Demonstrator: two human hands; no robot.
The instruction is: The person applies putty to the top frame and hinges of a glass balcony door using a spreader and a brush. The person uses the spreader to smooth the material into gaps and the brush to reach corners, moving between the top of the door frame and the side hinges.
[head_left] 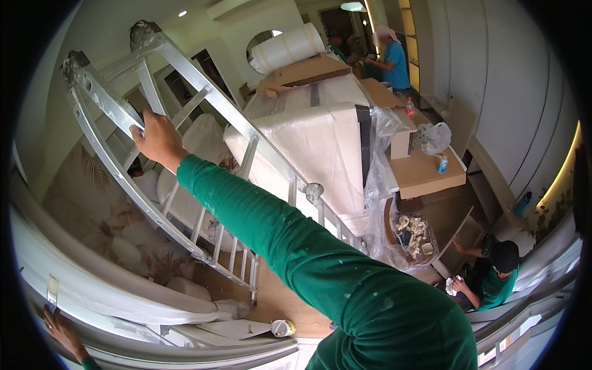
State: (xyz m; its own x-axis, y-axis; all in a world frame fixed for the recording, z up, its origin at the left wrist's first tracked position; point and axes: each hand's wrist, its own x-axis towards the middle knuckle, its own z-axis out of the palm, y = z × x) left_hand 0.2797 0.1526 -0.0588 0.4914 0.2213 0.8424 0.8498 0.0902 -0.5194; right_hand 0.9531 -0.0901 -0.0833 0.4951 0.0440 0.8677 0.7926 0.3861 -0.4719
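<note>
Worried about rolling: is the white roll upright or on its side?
On its side: the white roll lies lengthwise along the brown cardboard.

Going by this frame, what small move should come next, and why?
Probably a short, light stroke of the flat-ended tool along the pale moulding: the left hand holds it close to that surface, while the right hand grips the metal ladder. Whether the tool touches is unclear.

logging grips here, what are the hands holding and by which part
Right hand: ladder, by an upper rail. Left hand: flat tool, by its lower end.
</note>
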